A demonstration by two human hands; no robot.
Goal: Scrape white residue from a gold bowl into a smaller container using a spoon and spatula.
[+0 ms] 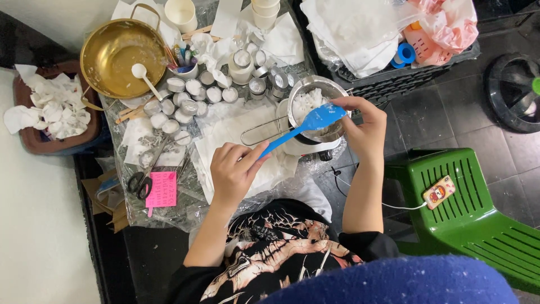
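The left hand (233, 169) is gripping one blue silicone spatula (306, 125) over one round steel pot (318, 107) holding white wax; the right hand (363, 126) is clasping its rim.

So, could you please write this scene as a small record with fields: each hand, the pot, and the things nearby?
left hand: holds the handle of a blue spatula
right hand: fingers on the rim of a small steel pot
pot content: white lumps, spatula blade over them
left of pot: small round tins, brass bowl with a white spoon
near edge: scissors, pink card
right: green plastic chair
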